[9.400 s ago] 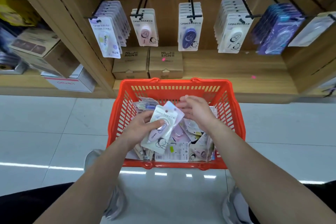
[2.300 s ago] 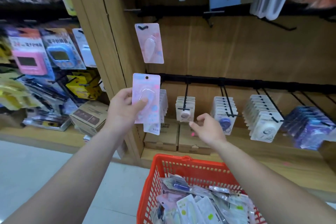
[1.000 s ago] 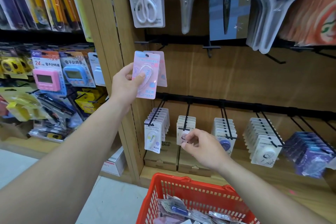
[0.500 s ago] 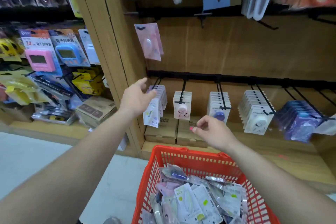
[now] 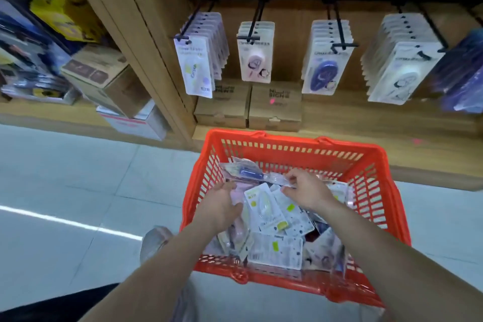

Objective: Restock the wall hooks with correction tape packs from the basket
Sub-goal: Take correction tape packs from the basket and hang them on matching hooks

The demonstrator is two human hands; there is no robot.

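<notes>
The red slotted plastic basket sits below the black wire wall hooks. My right hand pinches a clear pack with blue correction tape, lying crosswise near the basket's far-left corner. My left hand is by its other end, and I cannot tell whether it grips.

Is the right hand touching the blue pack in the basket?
Touching. The head view shows the right hand pinching one end of the blue pack in the basket.

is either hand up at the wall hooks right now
No, the left hand and right hand are both down in the red basket.
</notes>
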